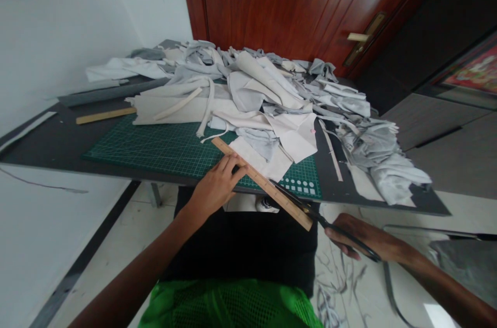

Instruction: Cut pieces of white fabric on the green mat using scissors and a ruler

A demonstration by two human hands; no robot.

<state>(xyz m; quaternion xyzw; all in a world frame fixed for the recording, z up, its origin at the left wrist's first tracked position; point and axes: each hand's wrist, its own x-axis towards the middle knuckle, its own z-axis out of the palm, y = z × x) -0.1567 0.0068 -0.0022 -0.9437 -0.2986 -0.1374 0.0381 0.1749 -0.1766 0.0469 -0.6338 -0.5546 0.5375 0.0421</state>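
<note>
Pressing flat on a wooden ruler [277,194], the person's left hand [213,188] is keeping its fingers [233,163] close together at the near edge of the green cutting mat [155,148]. The right hand [368,237] is curling its fingers [349,250] around black scissors [334,227] just beside the mat, while cream cloth [258,160] is lying under the ruler.

The person is wearing a bright green mesh top [229,304], its fine netted weave spreading across the chest. Plain black clothing [240,245] is showing below it, though its exact kind cannot be told. The forearms [143,250] are staying uncovered by sleeves, and the left hand [215,185] and right hand [361,237] are going bare.
</note>
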